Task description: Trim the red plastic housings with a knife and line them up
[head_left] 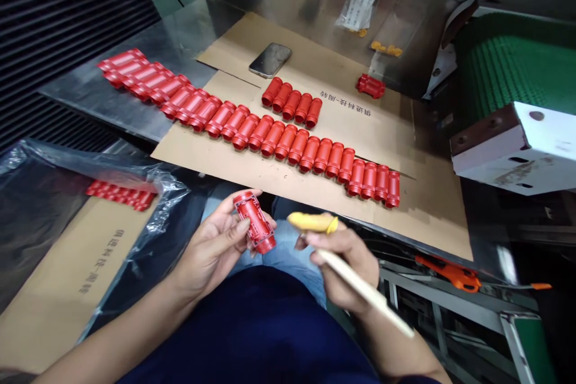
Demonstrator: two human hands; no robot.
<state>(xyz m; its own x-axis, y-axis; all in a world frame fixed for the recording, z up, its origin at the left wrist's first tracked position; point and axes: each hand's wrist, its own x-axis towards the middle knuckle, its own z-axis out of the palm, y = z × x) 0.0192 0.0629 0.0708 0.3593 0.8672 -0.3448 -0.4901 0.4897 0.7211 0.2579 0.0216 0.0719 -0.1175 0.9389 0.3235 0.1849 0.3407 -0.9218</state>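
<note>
My left hand [211, 246] cradles a ribbed red plastic cylinder [254, 222] between fingers and thumb, with its open side showing. My right hand [342, 261] grips a pale wooden stick [364, 291], and a yellow finger cot [312, 222] covers one fingertip. Ahead on a cardboard sheet [288, 177], a long double row of similar red cylinders [252, 135] runs diagonally. A shorter row of red cylinders [288, 102] lies above it, and a small red cluster [371, 86] sits to the right. None of these touch my hands.
A smartphone [270, 60] lies on the cardboard, on a steel table [135, 96]. At left, black plastic [40, 192] wraps cardboard and red parts [121, 195]. A green conveyor belt [513, 66], white box [517, 147] and orange-handled cutter [450, 273] lie right.
</note>
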